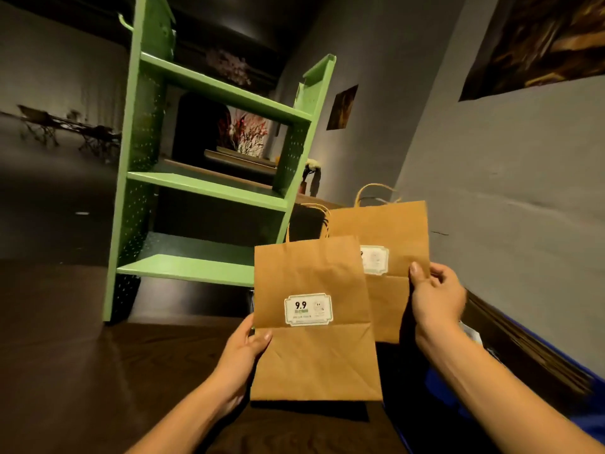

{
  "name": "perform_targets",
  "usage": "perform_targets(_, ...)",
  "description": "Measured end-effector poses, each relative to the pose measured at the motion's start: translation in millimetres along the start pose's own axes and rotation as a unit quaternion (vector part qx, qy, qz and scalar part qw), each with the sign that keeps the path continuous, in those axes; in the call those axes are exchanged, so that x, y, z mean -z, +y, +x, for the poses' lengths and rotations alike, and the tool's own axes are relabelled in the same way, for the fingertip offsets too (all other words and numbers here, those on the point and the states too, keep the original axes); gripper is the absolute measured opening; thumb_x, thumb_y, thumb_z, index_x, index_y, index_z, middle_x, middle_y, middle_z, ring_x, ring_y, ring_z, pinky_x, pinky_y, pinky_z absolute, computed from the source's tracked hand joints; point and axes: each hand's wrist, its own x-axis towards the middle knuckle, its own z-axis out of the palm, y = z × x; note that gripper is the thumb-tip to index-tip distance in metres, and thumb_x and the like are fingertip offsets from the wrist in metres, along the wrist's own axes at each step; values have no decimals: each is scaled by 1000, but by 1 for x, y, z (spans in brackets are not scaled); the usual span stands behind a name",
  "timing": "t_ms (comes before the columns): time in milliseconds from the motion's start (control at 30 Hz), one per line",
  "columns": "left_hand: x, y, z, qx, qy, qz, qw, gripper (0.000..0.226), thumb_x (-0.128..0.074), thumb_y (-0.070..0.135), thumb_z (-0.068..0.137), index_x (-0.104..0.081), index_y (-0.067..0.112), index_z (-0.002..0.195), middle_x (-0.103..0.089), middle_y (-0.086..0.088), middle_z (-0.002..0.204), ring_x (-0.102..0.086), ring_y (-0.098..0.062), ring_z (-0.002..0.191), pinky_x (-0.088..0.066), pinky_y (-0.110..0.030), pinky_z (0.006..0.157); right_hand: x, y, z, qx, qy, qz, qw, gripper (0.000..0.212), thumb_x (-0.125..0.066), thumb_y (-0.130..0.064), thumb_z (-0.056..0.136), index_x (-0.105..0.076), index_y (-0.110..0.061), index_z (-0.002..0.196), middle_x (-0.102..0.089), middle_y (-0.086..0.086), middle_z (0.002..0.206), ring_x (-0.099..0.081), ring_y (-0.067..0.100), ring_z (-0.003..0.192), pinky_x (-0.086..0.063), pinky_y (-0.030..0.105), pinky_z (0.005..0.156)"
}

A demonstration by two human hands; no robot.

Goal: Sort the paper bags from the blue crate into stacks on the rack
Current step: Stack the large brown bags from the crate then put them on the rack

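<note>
Gripping flat brown paper bags before the green rack (209, 188): left hand (240, 352) pinches one edge of the near bag (314, 358), right hand (435, 298) pinches the rear bag (393, 231).

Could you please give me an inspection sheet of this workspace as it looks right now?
Surface: dark wooden table, dimly lit.
Job's things: front paper bag and rear paper bag are held up and overlap; green rack, no bags seen on its shelves; blue crate at the right, with more flat bags in it.
Clutter: nothing seen.
Hands: left hand grips the front paper bag's left edge; right hand pinches the rear paper bag's right edge.
Cables: nothing seen.
Surroundings: grey wall with pictures; flowers behind the rack.
</note>
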Motion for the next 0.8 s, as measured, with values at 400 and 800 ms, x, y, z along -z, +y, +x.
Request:
perform_targets(400,11,-23,20,69,13,38,997,42,-51,-10,96,-56,12,131,-75,-9,111,-73,-20,96,-56,-33,76,34,16,-4,93,-27,-21,995,25,-55,-28,104,-48,-27,128,-73,-3,101,-70,9,90,-50,29,72)
perform_targets(800,-10,-21,-12,202,-93,-212,952,35,-52,31,106,-59,19,138,-69,-22,132,-71,-41,115,-63,-54,84,24,92,-68,91,-269,-338,897,36,-59,-39,99,-56,-29,134,-63,-13,122,-59,11,118,-44,26,88)
